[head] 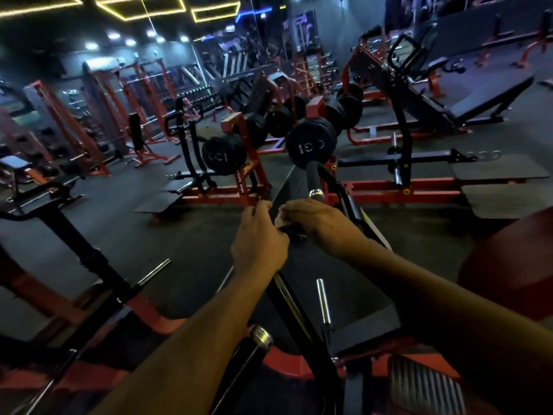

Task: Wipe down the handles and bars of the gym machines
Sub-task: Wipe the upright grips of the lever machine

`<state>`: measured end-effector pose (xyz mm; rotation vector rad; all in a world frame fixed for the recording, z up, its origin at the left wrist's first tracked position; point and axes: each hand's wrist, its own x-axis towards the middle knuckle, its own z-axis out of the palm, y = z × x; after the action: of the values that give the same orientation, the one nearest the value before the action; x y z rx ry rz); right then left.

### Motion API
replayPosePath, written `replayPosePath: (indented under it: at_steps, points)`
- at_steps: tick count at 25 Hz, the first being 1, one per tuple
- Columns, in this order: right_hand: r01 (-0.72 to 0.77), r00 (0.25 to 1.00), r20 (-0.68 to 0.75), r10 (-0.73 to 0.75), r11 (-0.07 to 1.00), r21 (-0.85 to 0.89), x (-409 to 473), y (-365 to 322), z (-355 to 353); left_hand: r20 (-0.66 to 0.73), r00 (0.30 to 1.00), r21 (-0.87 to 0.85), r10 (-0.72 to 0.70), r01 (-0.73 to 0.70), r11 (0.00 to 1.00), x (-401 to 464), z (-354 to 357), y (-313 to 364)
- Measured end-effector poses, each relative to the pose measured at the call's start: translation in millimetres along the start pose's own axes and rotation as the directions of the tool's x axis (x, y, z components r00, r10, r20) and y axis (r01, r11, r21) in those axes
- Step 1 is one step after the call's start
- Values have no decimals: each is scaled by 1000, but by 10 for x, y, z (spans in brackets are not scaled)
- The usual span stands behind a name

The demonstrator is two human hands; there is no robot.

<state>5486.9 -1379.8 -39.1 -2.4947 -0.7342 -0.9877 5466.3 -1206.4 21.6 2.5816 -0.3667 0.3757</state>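
Observation:
My left hand [258,239] grips the upper end of a black machine bar [294,307] that slopes down toward me. Just to its right, my right hand [314,218] curls over a small white cloth [280,219] pressed against the same bar. Only a corner of the cloth shows between the two hands. Beyond them a black padded handle with a chrome end cap [314,182] points up and away. A second chrome-capped handle [260,336] lies low in the frame, under my left forearm.
Red-framed machines loaded with black weight plates [311,143] stand ahead. A chrome peg [324,301] rises near the bar. A black and red frame [74,244] stands at my left, a leg-press sled [478,100] at far right. Dark rubber floor lies between them.

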Motion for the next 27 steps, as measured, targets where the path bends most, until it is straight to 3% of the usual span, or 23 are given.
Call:
replayPosePath:
  at_steps: [2, 4, 7, 9, 14, 15, 20, 24, 27]
  points:
    - [-194, 957, -183, 223, 967, 162, -266, 11, 110, -5, 997, 39, 83, -83, 996, -16, 0, 2]
    - [-329, 902, -224, 369, 924, 198, -415, 15, 186, -16, 987, 69, 161, -159, 985, -30, 6, 0]
    - [-355, 898, -218, 383, 922, 157, -323, -105, 144, -4, 981, 122, 196, -194, 973, -23, 18, -7]
    - [-379, 892, -168, 419, 897, 226, -180, -232, 104, 3, 976, 160, 217, -215, 963, -26, 21, -11]
    - [-483, 736, -223, 639, 727, 488, -159, -516, 431, -10, 976, 179, 218, -213, 961, -37, 33, 1]
    - [-509, 728, -214, 651, 723, 467, -214, -542, 483, -12, 974, 192, 228, -222, 956, -41, 37, 5]
    - [-466, 832, -215, 512, 854, 232, -419, -225, 350, -4, 971, 215, 240, -233, 948, -26, 39, -14]
    - [-481, 746, -267, 611, 770, 418, -247, -271, 288, 0, 972, 210, 236, -231, 950, -18, 54, -30]
    - [-477, 759, -327, 562, 823, 307, -209, -426, 418, 12, 969, 206, 245, -242, 948, -24, 40, -14]
